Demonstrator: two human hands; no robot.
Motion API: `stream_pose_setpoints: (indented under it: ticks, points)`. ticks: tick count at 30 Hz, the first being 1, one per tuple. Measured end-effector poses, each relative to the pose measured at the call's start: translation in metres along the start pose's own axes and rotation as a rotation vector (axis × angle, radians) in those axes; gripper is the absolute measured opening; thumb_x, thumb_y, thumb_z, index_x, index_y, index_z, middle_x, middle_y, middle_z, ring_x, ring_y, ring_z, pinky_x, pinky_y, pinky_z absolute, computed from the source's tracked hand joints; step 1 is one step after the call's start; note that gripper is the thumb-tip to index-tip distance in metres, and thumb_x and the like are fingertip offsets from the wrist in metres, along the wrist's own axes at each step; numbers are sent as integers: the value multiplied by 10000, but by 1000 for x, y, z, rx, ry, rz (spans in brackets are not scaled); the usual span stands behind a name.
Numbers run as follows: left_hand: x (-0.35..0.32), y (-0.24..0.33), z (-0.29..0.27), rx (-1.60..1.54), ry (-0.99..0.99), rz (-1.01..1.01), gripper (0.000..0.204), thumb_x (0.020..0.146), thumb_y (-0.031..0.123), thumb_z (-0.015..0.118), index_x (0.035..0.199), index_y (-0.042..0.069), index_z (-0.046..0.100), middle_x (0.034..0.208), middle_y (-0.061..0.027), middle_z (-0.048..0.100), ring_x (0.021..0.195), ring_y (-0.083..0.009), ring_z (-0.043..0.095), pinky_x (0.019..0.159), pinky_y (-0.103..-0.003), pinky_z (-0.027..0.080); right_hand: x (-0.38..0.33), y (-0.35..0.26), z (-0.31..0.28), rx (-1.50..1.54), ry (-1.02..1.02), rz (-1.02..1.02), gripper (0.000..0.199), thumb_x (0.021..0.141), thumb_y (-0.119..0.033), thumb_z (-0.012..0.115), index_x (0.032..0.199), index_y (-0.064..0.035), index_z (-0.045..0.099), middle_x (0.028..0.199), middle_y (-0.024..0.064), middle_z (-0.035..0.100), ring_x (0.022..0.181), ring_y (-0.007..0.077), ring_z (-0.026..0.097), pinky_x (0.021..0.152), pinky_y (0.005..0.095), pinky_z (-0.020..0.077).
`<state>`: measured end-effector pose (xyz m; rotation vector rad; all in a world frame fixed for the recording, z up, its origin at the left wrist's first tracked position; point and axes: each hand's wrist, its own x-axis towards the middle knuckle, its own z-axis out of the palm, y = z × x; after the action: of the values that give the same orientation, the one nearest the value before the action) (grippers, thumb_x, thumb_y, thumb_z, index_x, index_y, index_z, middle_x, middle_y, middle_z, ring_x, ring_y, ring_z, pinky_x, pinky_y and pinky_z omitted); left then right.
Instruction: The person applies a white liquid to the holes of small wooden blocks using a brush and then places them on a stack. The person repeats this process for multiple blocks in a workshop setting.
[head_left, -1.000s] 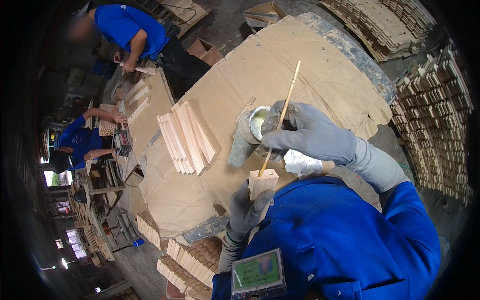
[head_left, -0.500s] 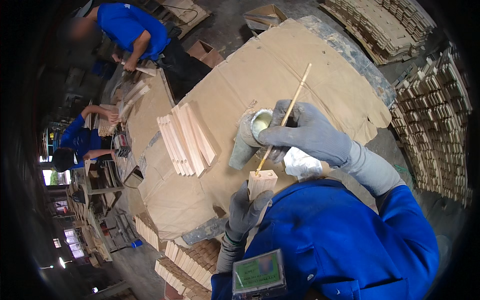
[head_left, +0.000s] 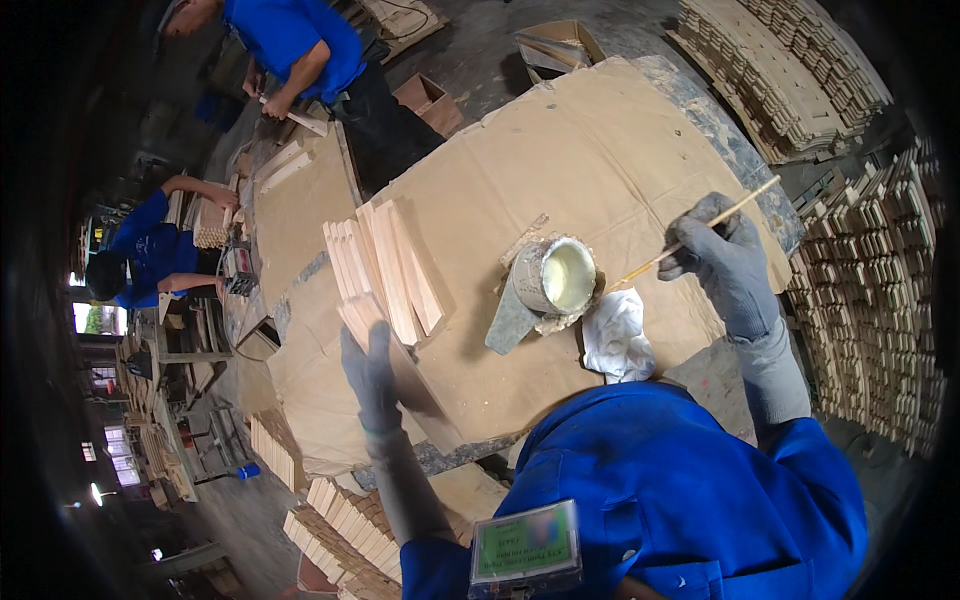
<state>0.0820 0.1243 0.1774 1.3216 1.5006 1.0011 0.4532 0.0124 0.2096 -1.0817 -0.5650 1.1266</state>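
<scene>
A small round tin can (head_left: 553, 277), smeared on the outside with dried drips, is seen on the brown cardboard sheet (head_left: 600, 150) that covers the work table. It is tipped toward the camera, and a pale cream, smooth liquid, probably glue, is held in it. The can is placed on a flat grey scrap (head_left: 508, 325), and a crumpled white cloth (head_left: 617, 335) is laid just beside it, on the near side.

The right hand (head_left: 728, 262), covered by a grey knitted glove, is clenched around a thin, straight wooden stick (head_left: 700, 233). The stick is held slanted, with its lower end pointed toward the can but apart from it; whether bristles are on this end cannot be told. The left hand (head_left: 368, 375), also in a grey glove, is spread open with the fingers stretched out, and nothing is grasped by it. It is held at the near end of a row of flat pale wooden slats (head_left: 380, 275), which are laid side by side on the cardboard, left of the can. Whether the slats are really touched by the fingertips cannot be told.

Stacks of similar short wooden pieces (head_left: 870, 270) are piled at the right of the table.
</scene>
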Motion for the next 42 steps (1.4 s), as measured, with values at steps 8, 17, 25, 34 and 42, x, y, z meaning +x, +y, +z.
stream_pose_setpoints:
  ticks: [8,17,25,34,42]
  points:
    - [168,-107,-11,321,51,224,495,923,314,456,1261,-47,490,1244,-212,550,1172,-289,512,992,-324,371,-3,17,2,-87,88,45,166,841,-112,625,891,18,536,783,124,601,639,187,634,557,301,559]
    - [194,-60,36,566,25,338,503,834,359,606,1177,-8,582,1227,-221,548,1127,-290,535,938,-348,425,-13,26,21,-164,194,-22,139,831,-55,625,915,18,542,816,123,617,718,186,640,654,311,560]
    - [-11,9,69,646,-458,452,350,778,393,672,825,46,663,768,-124,647,756,-251,616,692,-358,461,-28,80,22,-505,-21,-234,148,792,-26,702,861,7,575,803,90,638,712,132,611,593,254,479]
    - [-53,-22,84,654,-268,462,334,802,363,628,641,75,575,626,-116,591,639,-314,575,640,-432,413,-20,85,11,-813,-159,-347,162,761,-74,702,867,1,606,869,113,621,739,208,612,656,302,480]
    - [-66,-20,90,516,-198,379,363,805,375,629,632,64,556,584,-130,570,576,-344,552,608,-436,404,-28,50,-15,-570,-358,-161,39,759,-20,636,754,12,613,913,107,603,825,188,599,707,283,482]
